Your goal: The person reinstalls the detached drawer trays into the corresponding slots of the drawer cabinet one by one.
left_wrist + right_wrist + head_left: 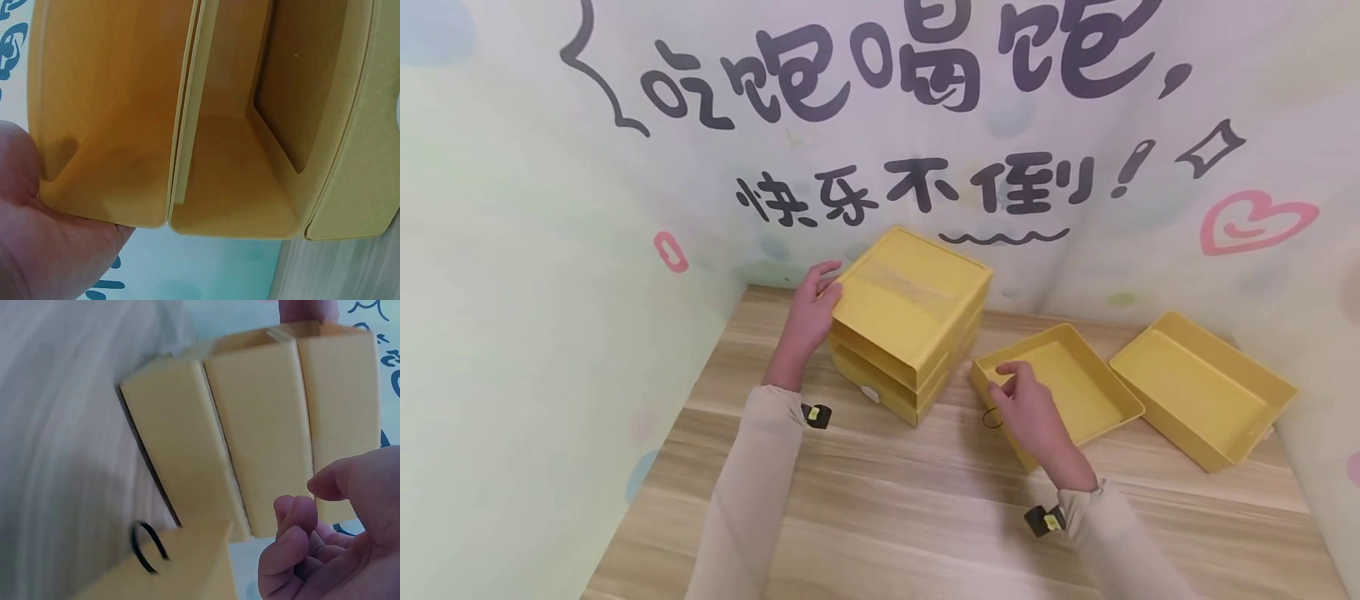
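Observation:
A yellow stacked drawer cabinet (880,321) stands on the table, turned at an angle, with clear tape across its top. My left hand (808,321) rests on its upper left edge, the thumb at the top and the fingers along the side. In the left wrist view two bays gape with no drawer in them, and a drawer front (359,181) fills the lowest one. My right hand (1033,412) hovers by a loose yellow drawer (1086,375), fingers loosely bent and holding nothing. A black ring pull (140,547) is on that drawer's front.
A second loose yellow drawer (1206,392) lies to the right, close beside the first. The wood-grain table (880,517) runs back to a printed cloth wall (820,167), with further cloth at the left and right sides.

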Action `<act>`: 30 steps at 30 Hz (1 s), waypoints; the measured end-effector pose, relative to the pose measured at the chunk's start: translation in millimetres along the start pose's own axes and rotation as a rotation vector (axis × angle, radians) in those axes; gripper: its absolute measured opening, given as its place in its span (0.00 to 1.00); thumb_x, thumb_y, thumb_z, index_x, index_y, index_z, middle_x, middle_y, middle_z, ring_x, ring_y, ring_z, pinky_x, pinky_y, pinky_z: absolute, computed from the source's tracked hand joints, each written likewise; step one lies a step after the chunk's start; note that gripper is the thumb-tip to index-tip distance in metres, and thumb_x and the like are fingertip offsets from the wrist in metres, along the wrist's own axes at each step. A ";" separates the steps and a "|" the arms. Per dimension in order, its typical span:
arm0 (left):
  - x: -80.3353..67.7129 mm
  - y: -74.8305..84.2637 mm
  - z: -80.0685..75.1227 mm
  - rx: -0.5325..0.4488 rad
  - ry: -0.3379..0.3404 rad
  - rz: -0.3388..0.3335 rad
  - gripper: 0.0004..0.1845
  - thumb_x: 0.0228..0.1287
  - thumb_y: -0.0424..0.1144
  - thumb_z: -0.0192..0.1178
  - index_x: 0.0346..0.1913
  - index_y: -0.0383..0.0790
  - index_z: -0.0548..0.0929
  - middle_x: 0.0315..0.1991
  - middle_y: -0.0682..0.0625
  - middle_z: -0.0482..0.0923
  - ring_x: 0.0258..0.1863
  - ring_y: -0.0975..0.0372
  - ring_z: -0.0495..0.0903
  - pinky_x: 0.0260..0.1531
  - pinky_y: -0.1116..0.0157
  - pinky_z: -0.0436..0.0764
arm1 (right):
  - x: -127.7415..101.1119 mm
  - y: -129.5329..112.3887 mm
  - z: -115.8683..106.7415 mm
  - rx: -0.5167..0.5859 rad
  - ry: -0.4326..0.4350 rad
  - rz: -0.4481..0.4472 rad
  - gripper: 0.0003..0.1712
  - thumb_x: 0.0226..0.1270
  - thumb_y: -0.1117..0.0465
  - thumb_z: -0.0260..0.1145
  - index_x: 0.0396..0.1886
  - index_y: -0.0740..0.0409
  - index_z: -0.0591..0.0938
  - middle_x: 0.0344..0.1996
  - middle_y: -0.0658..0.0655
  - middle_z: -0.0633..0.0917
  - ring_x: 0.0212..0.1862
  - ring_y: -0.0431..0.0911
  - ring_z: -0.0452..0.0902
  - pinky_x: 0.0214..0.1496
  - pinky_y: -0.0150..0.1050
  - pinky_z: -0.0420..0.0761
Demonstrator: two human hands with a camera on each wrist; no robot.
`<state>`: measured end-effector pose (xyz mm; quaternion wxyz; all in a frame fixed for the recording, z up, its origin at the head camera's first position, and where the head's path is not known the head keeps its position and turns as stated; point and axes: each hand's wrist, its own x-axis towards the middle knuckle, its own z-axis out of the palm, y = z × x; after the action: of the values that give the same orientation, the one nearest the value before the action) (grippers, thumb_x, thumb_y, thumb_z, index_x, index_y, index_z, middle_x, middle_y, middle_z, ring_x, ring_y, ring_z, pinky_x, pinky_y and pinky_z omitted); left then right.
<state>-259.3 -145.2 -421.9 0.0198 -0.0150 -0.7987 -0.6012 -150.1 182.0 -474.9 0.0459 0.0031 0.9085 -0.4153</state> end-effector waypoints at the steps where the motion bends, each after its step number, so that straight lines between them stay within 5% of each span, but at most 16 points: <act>1: -0.8 -0.6 -0.4 0.002 0.007 0.002 0.22 0.79 0.40 0.48 0.72 0.46 0.68 0.69 0.37 0.74 0.65 0.46 0.77 0.64 0.47 0.77 | -3.3 0.4 4.0 0.008 0.002 0.005 0.23 0.76 0.56 0.57 0.62 0.64 0.70 0.35 0.60 0.84 0.28 0.44 0.76 0.29 0.36 0.75; 12: -17.1 -0.6 -0.3 0.008 0.119 -0.029 0.23 0.78 0.41 0.51 0.73 0.49 0.69 0.70 0.38 0.74 0.68 0.47 0.76 0.65 0.47 0.77 | -34.8 13.5 42.4 0.145 0.016 0.086 0.12 0.76 0.59 0.59 0.51 0.61 0.79 0.31 0.57 0.83 0.24 0.41 0.74 0.23 0.32 0.72; 24: -24.8 -2.0 7.2 0.067 0.240 -0.007 0.22 0.79 0.43 0.50 0.72 0.53 0.72 0.72 0.46 0.74 0.71 0.54 0.73 0.69 0.52 0.74 | -39.4 41.3 82.4 0.343 -0.072 0.231 0.25 0.79 0.58 0.57 0.66 0.70 0.74 0.34 0.62 0.88 0.23 0.44 0.78 0.24 0.33 0.77; 27: -26.1 -2.5 8.1 0.143 0.251 0.022 0.20 0.79 0.44 0.49 0.68 0.56 0.78 0.69 0.51 0.77 0.41 0.59 0.84 0.43 0.61 0.83 | -36.2 50.6 88.2 0.463 -0.055 0.277 0.25 0.80 0.57 0.55 0.67 0.69 0.73 0.36 0.64 0.88 0.22 0.42 0.77 0.24 0.33 0.79; 30: -27.6 -2.2 8.1 0.191 0.250 0.045 0.19 0.80 0.44 0.48 0.65 0.56 0.81 0.62 0.50 0.82 0.15 0.63 0.65 0.19 0.67 0.68 | -33.6 57.0 91.5 0.570 -0.025 0.313 0.24 0.81 0.56 0.54 0.66 0.68 0.74 0.37 0.63 0.88 0.22 0.40 0.77 0.24 0.33 0.80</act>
<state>-232.0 -138.0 -427.6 0.1338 0.0440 -0.8431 -0.5190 -106.7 151.4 -574.6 0.1177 0.1506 0.7434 -0.6410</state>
